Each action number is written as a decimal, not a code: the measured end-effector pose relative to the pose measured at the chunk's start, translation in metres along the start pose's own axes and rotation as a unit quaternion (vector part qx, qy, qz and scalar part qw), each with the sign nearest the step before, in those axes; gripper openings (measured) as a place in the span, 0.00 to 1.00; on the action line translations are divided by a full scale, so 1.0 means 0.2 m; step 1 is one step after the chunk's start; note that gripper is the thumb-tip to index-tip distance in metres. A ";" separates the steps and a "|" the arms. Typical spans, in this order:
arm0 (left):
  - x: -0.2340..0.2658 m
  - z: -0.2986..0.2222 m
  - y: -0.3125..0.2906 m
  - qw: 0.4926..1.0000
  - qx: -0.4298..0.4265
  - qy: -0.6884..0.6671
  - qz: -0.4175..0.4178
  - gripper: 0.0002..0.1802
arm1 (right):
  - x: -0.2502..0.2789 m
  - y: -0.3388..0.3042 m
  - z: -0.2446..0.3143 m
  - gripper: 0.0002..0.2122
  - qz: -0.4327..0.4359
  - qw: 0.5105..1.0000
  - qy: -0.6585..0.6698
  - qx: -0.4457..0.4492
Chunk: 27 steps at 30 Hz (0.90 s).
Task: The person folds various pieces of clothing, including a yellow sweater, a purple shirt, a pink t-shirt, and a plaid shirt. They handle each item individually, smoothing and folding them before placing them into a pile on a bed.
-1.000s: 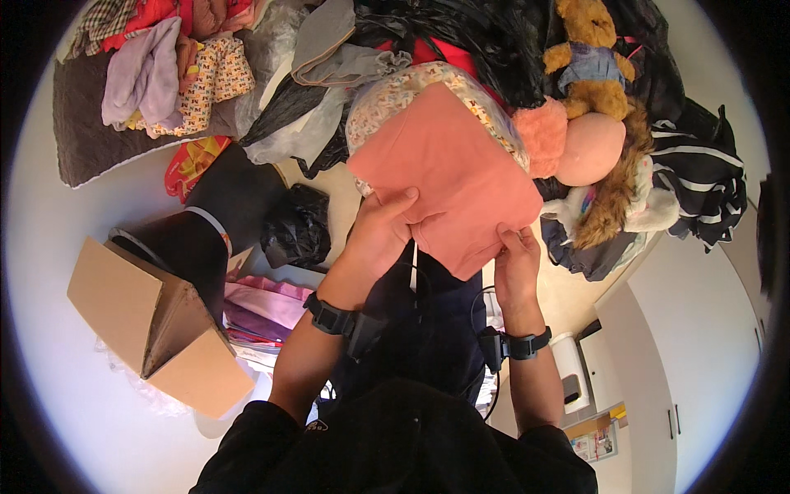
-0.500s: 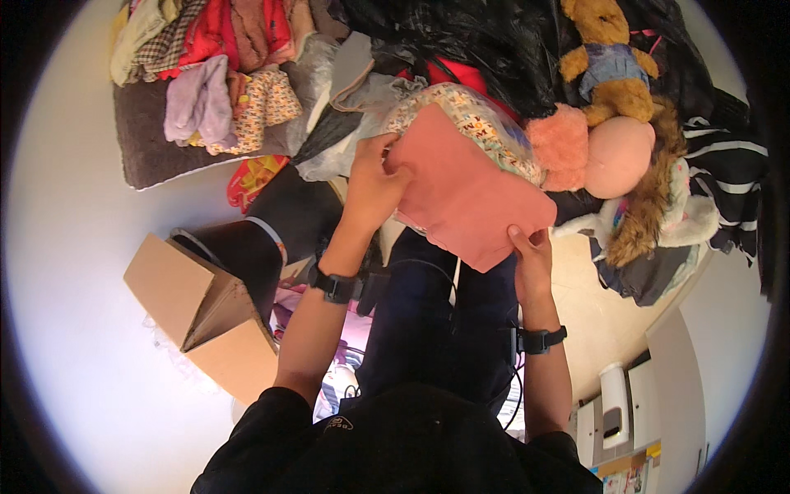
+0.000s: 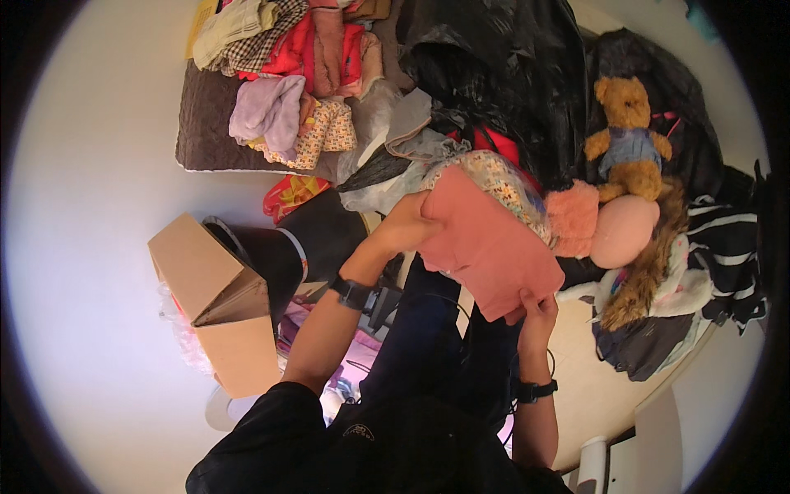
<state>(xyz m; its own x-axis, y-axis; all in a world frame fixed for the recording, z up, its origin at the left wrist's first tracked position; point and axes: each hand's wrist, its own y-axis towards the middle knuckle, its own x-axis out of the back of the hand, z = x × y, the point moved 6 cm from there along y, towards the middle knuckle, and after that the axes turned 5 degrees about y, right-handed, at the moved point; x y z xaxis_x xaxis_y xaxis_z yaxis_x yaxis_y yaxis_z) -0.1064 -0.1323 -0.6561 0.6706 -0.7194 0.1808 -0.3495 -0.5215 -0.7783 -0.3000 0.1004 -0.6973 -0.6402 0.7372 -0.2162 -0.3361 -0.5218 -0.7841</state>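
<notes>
Here, both hands [image 3: 409,224], nearly closed, pinch a pink cloth [image 3: 490,247]; clothes [image 3: 271,111] lie on a brown mat [image 3: 204,119], a teddy bear [image 3: 629,156] on black plastic [image 3: 695,95], a cardboard box [image 3: 239,354] at left.

Left hand [image 3: 405,225], right hand [image 3: 536,318] pinching pink cloth [image 3: 490,251]; teddy bear [image 3: 629,146] beyond.

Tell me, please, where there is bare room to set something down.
The pale floor between the right forearm and the dark bundle looks free, as does the brown mat left of the lilac cloth. It is crowded beyond the pink cloth, around the teddy bear and black plastic.
</notes>
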 end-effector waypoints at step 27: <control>3.10 0.53 -0.09 0.704 0.092 0.397 -0.581 0.29 | -3.55 0.71 -0.30 0.18 0.276 0.938 -0.166 0.130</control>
<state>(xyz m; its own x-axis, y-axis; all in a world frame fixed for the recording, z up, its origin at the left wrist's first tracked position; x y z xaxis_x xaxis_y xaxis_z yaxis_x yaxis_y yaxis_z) 0.3844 -0.5202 -0.5940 -0.1693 0.0768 0.9826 0.2737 -0.9541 0.1217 0.1493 -0.4710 -0.6903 -0.9313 0.1720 -0.3210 -0.0194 -0.9037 -0.4278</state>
